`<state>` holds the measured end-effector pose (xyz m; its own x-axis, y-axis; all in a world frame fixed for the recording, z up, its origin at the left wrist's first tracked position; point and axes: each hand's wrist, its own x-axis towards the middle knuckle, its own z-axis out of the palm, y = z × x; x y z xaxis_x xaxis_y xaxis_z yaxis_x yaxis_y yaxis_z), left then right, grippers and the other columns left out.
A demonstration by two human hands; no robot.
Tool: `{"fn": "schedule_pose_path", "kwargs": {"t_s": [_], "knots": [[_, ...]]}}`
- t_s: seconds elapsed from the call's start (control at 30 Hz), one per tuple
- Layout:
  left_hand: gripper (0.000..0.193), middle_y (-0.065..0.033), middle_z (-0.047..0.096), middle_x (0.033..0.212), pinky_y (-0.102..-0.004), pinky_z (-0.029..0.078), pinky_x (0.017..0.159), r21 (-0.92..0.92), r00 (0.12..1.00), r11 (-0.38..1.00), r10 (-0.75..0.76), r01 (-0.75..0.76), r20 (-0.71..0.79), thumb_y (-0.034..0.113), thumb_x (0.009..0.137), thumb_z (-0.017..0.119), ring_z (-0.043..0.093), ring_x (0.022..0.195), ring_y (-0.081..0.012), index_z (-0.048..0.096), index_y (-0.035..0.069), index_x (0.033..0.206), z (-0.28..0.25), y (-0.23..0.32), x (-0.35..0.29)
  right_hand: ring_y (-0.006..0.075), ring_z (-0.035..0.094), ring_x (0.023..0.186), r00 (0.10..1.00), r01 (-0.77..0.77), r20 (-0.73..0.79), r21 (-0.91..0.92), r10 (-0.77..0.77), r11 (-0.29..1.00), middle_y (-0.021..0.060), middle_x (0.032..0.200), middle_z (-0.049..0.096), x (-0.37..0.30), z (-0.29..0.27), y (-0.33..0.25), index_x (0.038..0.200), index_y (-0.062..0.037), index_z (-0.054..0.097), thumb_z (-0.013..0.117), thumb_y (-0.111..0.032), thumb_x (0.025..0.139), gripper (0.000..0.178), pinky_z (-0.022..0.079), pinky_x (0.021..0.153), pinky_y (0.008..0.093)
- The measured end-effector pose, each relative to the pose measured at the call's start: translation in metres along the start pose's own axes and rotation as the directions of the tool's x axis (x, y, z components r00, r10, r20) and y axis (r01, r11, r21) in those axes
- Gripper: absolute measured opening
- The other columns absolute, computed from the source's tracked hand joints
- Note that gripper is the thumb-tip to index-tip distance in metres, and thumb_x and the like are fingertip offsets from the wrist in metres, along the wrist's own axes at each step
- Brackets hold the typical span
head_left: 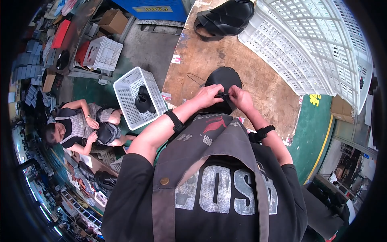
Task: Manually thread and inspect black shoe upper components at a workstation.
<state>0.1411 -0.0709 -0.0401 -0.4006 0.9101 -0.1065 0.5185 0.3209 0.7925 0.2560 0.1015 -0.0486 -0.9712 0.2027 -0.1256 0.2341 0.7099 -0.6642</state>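
Observation:
A black shoe (224, 78) lies on the worn wooden table (213, 48) close to my body. Both hands meet over its near end. My left hand (209, 95) pinches something thin and dark on the shoe, a lace or thread, and my right hand (240, 98) grips the same spot from the other side. A thin thread loops off to the left of the shoe. Black bands sit on both wrists. Another pair of black shoes (223, 18) rests at the far end of the table.
A large white plastic crate (322, 48) lies tilted at the table's right. On the floor to the left stands a white basket (133, 99) with a black shoe inside; another person (80, 127) sits beside it holding a dark item. Boxes and shelves line the left.

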Motion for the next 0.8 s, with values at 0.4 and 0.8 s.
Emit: {"fn": "schedule_pose_path", "kwargs": {"t_s": [0.4, 0.8], "knots": [[0.076, -0.0147, 0.062, 0.082, -0.0412, 0.049, 0.07, 0.155, 0.991, 0.981, -0.125, 0.115, 0.055, 0.017, 0.072, 0.067, 0.061, 0.081, -0.0323, 0.028, 0.021, 0.137, 0.0, -0.014, -0.009, 0.0191, 0.06, 0.064, 0.994, -0.027, 0.112, 0.198, 0.005, 0.98, 0.0092, 0.069, 0.059, -0.018, -0.022, 0.012, 0.076, -0.0022, 0.062, 0.069, -0.016, 0.077, 0.016, 0.047, 0.058, 0.0298], [0.059, -0.0131, 0.06, 0.075, -0.0403, 0.048, 0.068, 0.066, 0.989, 0.987, -0.148, 0.147, 0.016, 0.02, 0.075, 0.065, 0.061, 0.075, -0.0301, 0.039, 0.018, 0.128, 0.002, -0.019, -0.007, 0.0148, 0.06, 0.075, 0.967, -0.218, 0.21, 0.407, 0.141, 0.887, 0.0049, 0.078, 0.059, -0.036, -0.024, 0.036, 0.083, -0.0042, 0.061, 0.068, -0.019, 0.078, 0.017, 0.048, 0.069, 0.0275]]}}
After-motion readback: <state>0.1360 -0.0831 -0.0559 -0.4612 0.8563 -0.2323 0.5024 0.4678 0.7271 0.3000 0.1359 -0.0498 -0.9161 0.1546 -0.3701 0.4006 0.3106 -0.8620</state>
